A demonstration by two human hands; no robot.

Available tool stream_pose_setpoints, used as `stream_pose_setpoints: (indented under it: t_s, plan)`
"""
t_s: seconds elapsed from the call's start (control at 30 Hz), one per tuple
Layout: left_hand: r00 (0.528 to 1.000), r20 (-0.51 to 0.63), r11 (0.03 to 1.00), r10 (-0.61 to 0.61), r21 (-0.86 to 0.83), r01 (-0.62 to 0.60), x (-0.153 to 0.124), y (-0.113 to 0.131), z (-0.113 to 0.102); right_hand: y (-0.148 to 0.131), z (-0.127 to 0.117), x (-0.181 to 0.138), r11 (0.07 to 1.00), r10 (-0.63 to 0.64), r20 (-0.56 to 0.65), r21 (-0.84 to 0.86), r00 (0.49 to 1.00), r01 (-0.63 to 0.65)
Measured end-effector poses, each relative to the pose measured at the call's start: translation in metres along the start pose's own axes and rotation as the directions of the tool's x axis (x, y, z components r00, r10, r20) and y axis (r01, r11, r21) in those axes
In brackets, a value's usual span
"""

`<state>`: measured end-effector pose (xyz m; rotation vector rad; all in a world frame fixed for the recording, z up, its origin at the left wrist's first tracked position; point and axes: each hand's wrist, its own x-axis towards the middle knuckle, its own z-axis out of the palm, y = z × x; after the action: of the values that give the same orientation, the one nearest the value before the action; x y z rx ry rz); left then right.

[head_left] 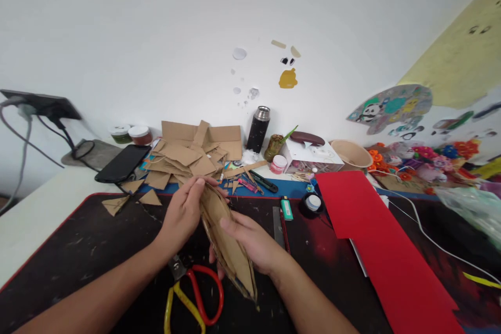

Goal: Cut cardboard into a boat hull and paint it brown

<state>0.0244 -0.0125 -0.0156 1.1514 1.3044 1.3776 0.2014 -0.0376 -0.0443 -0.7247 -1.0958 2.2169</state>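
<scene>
A long pointed stack of brown cardboard pieces (229, 242) hangs above the black desk mat (90, 245), held between both hands. My left hand (183, 214) wraps round its upper end, fingers curled over the top edge. My right hand (250, 242) grips its middle from the right side, fingers pressed against the face. The lower tip points toward me. Red and yellow scissors (195, 292) lie on the mat just below the hands.
A heap of cardboard scraps (191, 154) sits at the back, with a black phone (122, 163) to its left and a black flask (258, 128). A red sheet (376, 240) lies to the right, near a steel ruler (277, 227), green lighter (286, 207) and tape roll (312, 202).
</scene>
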Motion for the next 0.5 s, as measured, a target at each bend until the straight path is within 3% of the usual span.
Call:
stream_pose_setpoints:
  t_s: [0.13, 0.27, 0.5]
  plan:
    - [0.967, -0.185, 0.982, 0.177, 0.101, -0.161, 0.013, 0.0, -0.013, -0.005, -0.01, 0.003, 0.997, -0.036, 0.064, -0.059, 0.997, 0.04]
    - [0.917, -0.306, 0.965, 0.257, 0.141, -0.223, 0.025, -0.001, -0.027, -0.01, -0.014, 0.005, 0.99, -0.071, -0.04, -0.126, 0.997, 0.065]
    - [0.906, -0.293, 0.94, 0.304, 0.245, -0.236, 0.028, -0.004, -0.033, -0.006, -0.021, 0.01, 0.949, -0.137, -0.197, -0.307, 0.971, 0.071]
